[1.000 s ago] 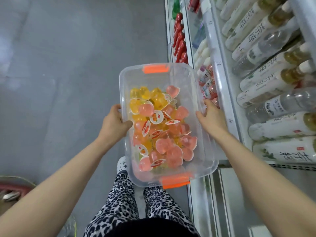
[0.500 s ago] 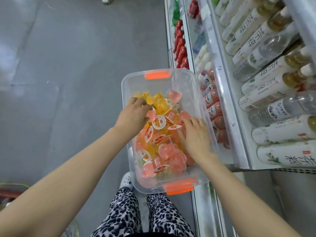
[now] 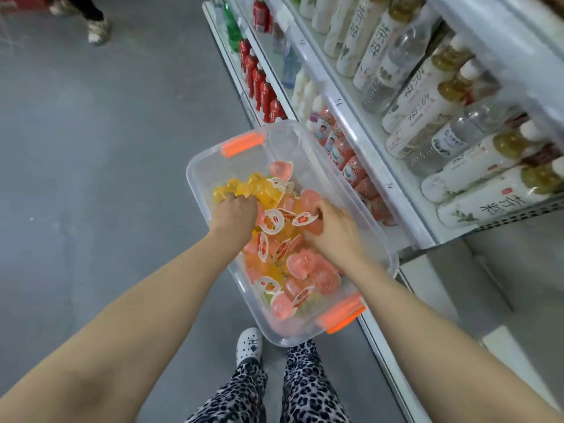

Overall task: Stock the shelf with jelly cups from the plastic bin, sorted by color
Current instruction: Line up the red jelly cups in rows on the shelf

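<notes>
The plastic bin [image 3: 193,184] is found just beside the shelf [image 3: 361,140], its far corner over the lower tier; what supports it cannot be determined. It is well filled with jelly cups, and the colours are only loosely grouped: yellow jelly cups [image 3: 256,186] toward the far left, pink jelly cups [image 3: 305,264] across the middle and near end, with orange ones mixed between. The left hand [image 3: 233,213] is sunk among the yellow cups, its fingers curled round some of them. The right hand [image 3: 332,227] is set among the pink cups, its fingers curled over one or more. No jelly cup is seen on the shelf, where only bottles [image 3: 427,111] are visible. The task is judged barely begun: a first handful is being gathered by colour, and nearly all stocking is left.
</notes>
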Demonstrator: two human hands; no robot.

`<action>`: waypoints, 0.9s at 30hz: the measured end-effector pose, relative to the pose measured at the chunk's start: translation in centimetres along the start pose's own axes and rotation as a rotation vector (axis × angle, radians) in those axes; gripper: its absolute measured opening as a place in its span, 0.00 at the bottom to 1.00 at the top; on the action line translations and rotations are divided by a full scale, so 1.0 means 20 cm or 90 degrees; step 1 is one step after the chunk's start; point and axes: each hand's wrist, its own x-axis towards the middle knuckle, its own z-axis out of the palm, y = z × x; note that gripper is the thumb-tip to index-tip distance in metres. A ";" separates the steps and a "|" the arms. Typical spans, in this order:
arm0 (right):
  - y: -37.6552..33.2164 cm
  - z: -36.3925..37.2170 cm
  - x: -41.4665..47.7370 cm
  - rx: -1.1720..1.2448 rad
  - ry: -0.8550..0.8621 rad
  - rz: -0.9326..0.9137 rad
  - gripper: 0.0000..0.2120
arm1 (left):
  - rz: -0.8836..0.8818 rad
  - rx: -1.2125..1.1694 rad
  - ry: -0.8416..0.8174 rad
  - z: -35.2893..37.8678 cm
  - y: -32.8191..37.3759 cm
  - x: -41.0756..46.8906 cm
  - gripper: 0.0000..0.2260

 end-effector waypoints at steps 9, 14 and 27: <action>-0.02 -0.30 -0.31 0.349 0.203 0.122 0.26 | -0.009 -0.553 0.087 -0.19 0.00 -0.24 0.24; -0.04 -0.55 -0.58 0.405 0.311 0.115 0.12 | 0.159 -0.732 0.076 -0.35 0.17 -0.41 0.16; 0.22 -1.08 -1.26 0.309 0.603 0.181 0.13 | 0.482 -0.789 -0.043 -0.70 0.96 -0.69 0.23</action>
